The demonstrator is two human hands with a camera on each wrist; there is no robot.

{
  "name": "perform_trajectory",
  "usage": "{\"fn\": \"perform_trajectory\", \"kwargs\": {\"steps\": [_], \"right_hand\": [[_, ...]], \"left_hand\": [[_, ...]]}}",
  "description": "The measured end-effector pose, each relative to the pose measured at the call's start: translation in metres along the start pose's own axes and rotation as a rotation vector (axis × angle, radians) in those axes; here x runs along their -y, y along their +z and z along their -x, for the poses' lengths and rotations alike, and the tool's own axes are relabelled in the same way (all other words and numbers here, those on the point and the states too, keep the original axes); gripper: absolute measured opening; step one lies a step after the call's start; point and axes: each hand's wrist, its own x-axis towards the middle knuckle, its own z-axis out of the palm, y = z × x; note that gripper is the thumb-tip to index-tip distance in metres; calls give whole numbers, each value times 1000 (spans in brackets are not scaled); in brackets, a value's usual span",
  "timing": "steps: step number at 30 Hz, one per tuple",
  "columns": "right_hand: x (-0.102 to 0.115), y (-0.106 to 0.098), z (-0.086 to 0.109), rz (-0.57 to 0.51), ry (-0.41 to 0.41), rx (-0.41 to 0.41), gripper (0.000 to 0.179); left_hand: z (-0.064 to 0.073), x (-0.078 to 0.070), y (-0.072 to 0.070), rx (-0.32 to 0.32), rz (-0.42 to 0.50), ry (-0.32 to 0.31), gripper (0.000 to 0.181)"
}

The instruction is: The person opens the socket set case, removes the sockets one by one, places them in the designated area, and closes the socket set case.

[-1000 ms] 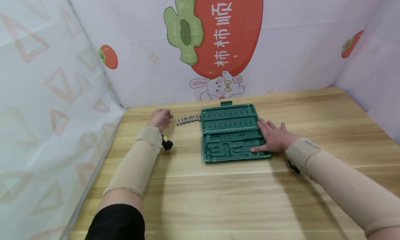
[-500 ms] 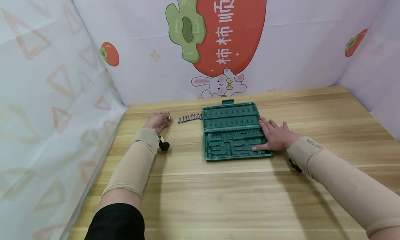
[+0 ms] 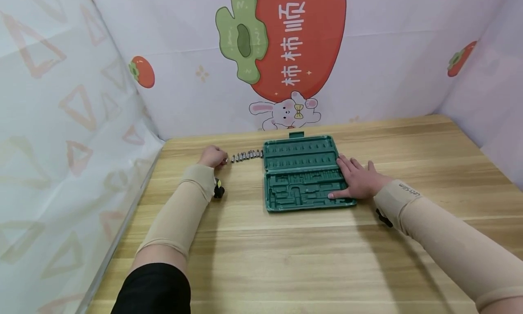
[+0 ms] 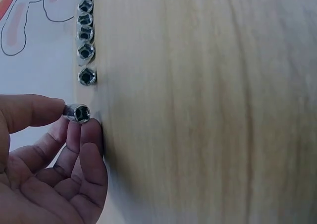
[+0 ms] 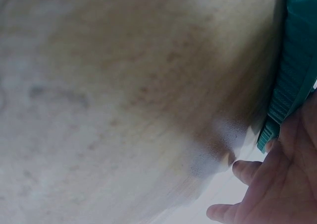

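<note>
In the head view my left hand [image 3: 213, 157] is at the left end of a row of small metal sockets [image 3: 246, 156]. Its fingers pinch one silver socket [image 4: 79, 113], whose square opening faces the left wrist camera. That socket is a short gap away from the nearest one [image 4: 87, 76] in the row. My right hand [image 3: 361, 180] rests with spread fingers on the right edge of an opened green tool case [image 3: 308, 208]. In the right wrist view the palm [image 5: 292, 179] lies against the case's side [image 5: 294, 60].
The case lies flat on the wooden table [image 3: 286, 259], its moulded recesses facing up. A latch tab [image 3: 296, 134] sticks out at its far edge. Behind the table hangs a printed cloth [image 3: 184, 32], and another cloth [image 3: 53, 146] borders the left side.
My left hand has moved slightly right and nearer the table, bringing its socket close to the row's left end. The right hand and the case stay where they were.
</note>
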Motion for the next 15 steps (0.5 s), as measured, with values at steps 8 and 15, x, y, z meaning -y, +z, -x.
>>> {"fn": "perform_trajectory", "kwargs": {"steps": [8,15], "right_hand": [[-4,4,-3,-29,-5,-11,127],[-11,11,-6,-34,1,-20,131]], "left_hand": [[-3,-3,7,-2,-103,26,20],[-4,-7,10,-12,-140,36,22]]}}
